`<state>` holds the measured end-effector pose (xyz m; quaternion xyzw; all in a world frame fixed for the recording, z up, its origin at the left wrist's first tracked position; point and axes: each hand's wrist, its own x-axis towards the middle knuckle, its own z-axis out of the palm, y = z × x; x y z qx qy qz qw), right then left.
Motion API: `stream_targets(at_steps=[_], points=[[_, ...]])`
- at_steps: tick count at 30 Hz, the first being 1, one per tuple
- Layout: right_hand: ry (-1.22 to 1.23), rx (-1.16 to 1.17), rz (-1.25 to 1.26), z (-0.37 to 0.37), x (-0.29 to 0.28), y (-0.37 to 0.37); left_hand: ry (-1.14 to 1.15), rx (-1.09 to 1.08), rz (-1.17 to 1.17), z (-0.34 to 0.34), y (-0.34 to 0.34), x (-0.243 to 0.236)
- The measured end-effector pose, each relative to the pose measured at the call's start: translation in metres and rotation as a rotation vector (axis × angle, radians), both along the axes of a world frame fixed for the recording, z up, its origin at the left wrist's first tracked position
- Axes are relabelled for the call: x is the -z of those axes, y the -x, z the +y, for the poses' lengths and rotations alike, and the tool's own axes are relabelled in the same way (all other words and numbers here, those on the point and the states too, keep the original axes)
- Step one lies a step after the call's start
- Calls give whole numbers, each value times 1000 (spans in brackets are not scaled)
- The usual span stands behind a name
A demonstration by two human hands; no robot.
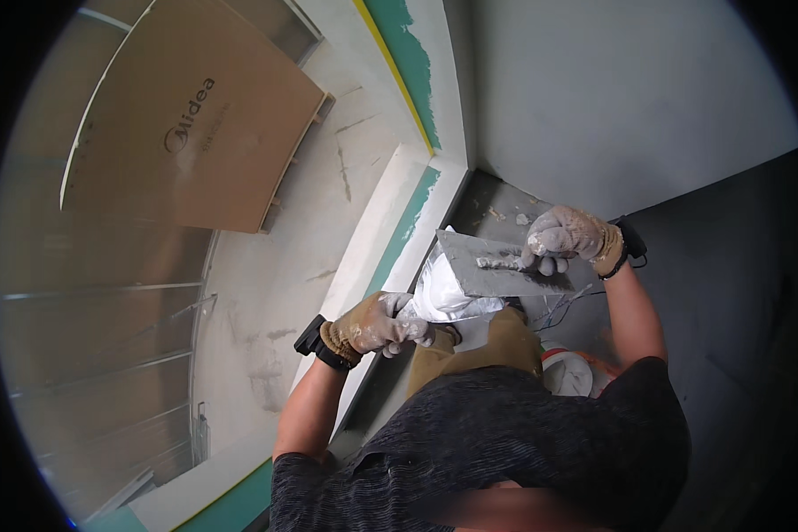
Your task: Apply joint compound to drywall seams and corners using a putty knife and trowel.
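Note:
My right hand (pixel 566 239), in a stained work glove, is closed around the handle of a plastering trowel (pixel 523 282). The trowel's flat grey metal blade is tilted and carries some grey smears. My left hand (pixel 383 324), gloved too, grips what looks like a putty knife, its handle hidden in the fingers. Wet white putty (pixel 442 289) is heaped on that tool, and the trowel blade lies over or against the heap's right side. Both tools are held in front of my body, above my legs.
A low ledge of green board (pixel 402 232) with white coating runs along my left. Beyond it stands a large cardboard box (pixel 195 115) on a wooden pallet. A smooth grey wall (pixel 629 89) rises ahead to the right. Thin wires (pixel 562 307) and a whitish bucket (pixel 569 373) are near my right leg.

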<state>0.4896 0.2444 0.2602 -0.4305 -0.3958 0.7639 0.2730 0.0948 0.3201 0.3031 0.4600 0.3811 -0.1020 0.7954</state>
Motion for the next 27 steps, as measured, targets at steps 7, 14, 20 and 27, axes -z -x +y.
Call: stream_targets(at_steps=[7,14,20,27], points=[[44,-97,-316,-13,67,-43,-147,-259,108,-78,-7,10],[-202,274,235,-21,124,-49,-410,-684,347,-123,-81,-33],[0,209,1010,-10,110,61,-1038,-656,510,-147,-102,-48],[179,468,1188,-47,20,168,-2269,-391,661,-136,-50,4]])
